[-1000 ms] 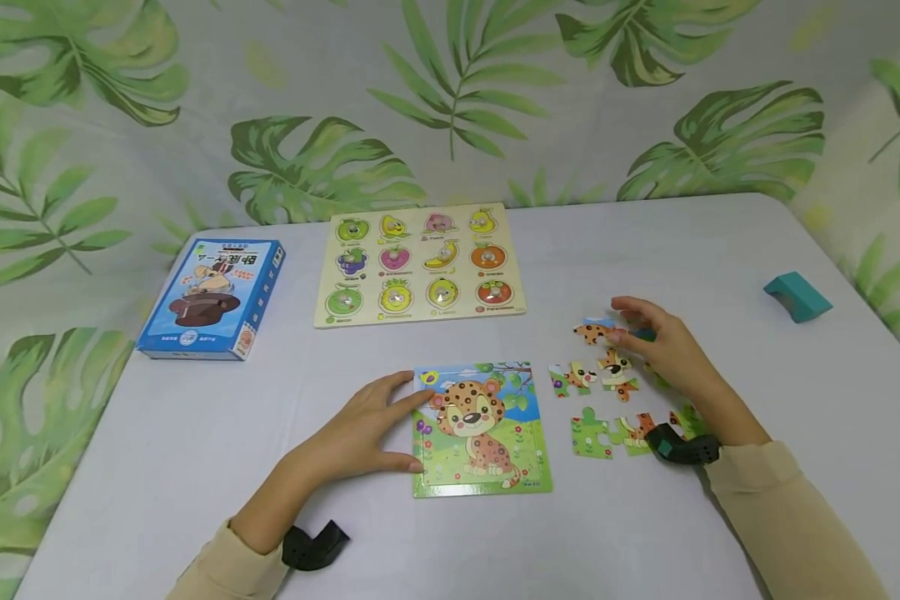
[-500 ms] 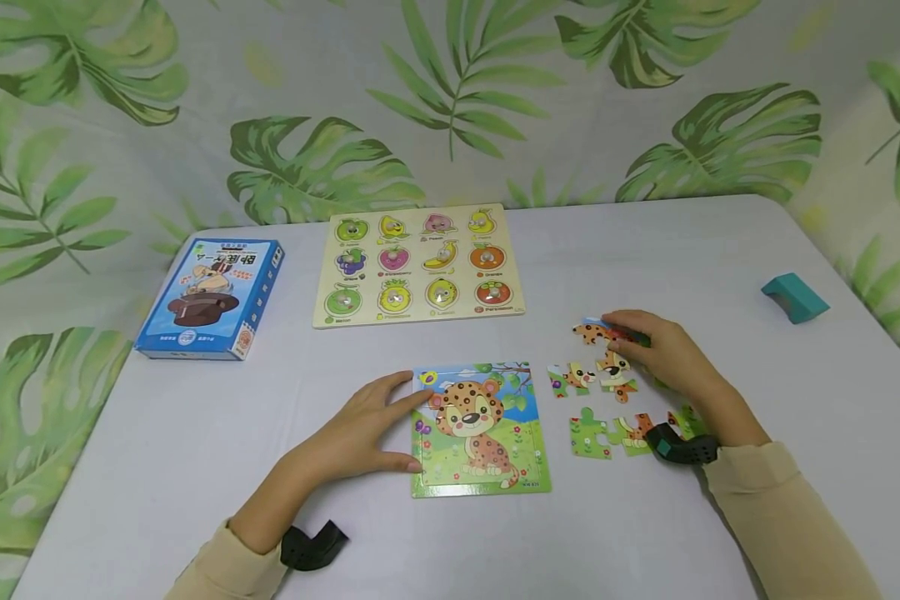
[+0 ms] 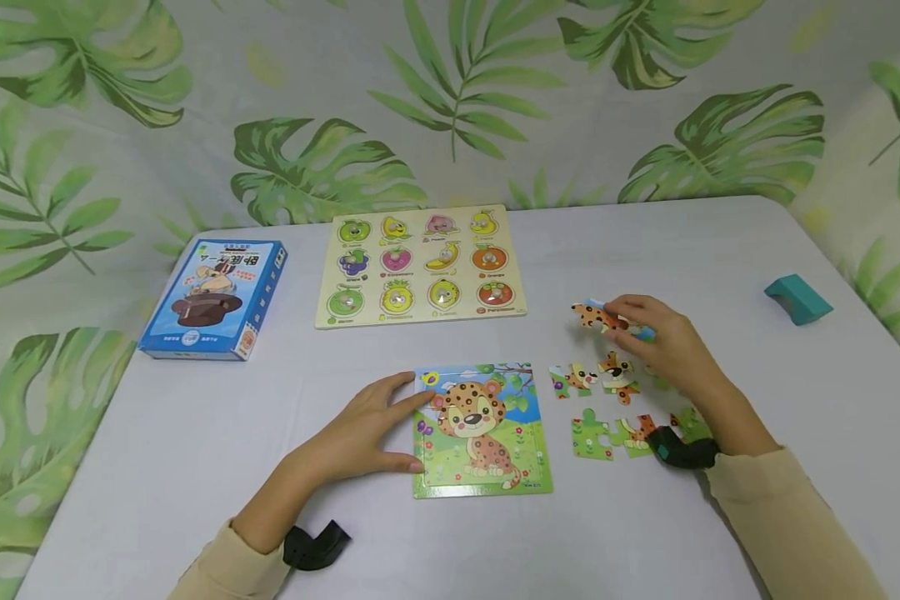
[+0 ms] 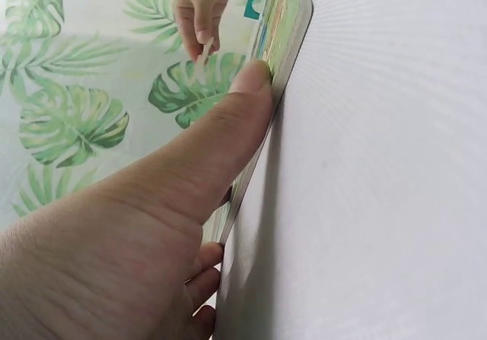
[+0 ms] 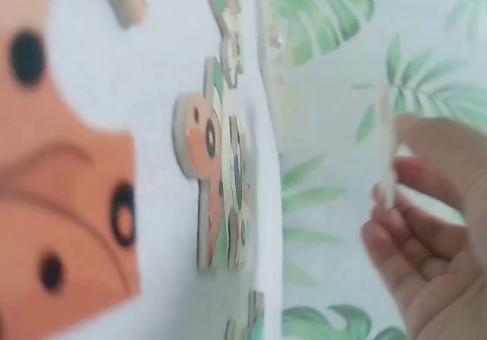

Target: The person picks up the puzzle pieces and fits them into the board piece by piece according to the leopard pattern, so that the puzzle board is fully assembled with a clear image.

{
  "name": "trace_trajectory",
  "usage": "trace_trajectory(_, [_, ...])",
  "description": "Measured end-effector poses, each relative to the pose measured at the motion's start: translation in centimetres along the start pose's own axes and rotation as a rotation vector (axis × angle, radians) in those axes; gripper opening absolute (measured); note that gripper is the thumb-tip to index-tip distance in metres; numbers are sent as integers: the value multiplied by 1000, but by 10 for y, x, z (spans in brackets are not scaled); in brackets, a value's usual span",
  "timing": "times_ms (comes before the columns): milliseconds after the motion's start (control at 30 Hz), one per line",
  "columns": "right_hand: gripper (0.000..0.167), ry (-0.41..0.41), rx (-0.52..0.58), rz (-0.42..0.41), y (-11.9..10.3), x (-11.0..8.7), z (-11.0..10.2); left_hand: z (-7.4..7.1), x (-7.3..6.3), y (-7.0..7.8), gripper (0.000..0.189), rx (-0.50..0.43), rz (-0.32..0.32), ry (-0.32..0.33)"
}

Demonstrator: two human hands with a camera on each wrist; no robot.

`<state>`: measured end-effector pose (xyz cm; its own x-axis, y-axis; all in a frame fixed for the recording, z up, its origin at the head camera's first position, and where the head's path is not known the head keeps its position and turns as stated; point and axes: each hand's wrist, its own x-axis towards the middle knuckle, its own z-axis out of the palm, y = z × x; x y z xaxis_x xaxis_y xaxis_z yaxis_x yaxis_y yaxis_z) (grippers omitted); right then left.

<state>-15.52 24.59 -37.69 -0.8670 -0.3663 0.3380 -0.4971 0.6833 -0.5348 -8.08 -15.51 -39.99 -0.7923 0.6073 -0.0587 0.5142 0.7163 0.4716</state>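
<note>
In the head view my right hand pinches a spotted leopard puzzle piece between thumb and fingers, lifted off the table. The right wrist view shows this thin piece edge-on in the fingers; whether it is one piece or several joined, I cannot tell. My left hand rests at the left side of a square leopard puzzle board. Its thumb touches the board's lower left edge, and its other fingers reach the upper left. Near the right hand lie puzzle pieces with the leopard's face and green grass.
A wooden fruit peg board lies at the back middle. A blue game box is at the back left, and a teal block at the far right. The forearm and wrist camera partly cover the lower right pieces.
My right hand has closed on the spotted puzzle piece and raised it from the table, slightly away from the pieces below it. The left hand and the board have stayed in place.
</note>
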Motion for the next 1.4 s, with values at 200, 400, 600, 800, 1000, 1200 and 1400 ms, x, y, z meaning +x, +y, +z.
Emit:
trace_trajectory(200, [41,35,36,-195,-37,3,7,0,0,0,87,14,1,-3])
trace_trajectory(400, [39,-30,90,-316,-66,2,34,0,0,0,84,38,5,14])
trace_trajectory(600, [36,-190,88,-248,-84,0,61,3,1,1,79,52,26,60])
trace_trajectory(800, [37,-280,46,-206,-92,2,81,6,7,2,74,108,96,96])
trace_trajectory(1000, [38,-315,7,-200,-94,6,90,9,11,6,74,152,88,104])
trace_trajectory(1200, [34,-326,-17,-266,-94,11,93,11,18,8,74,195,111,110])
trace_trajectory(1400, [34,-361,15,-273,-90,15,94,10,22,10,75,203,110,105])
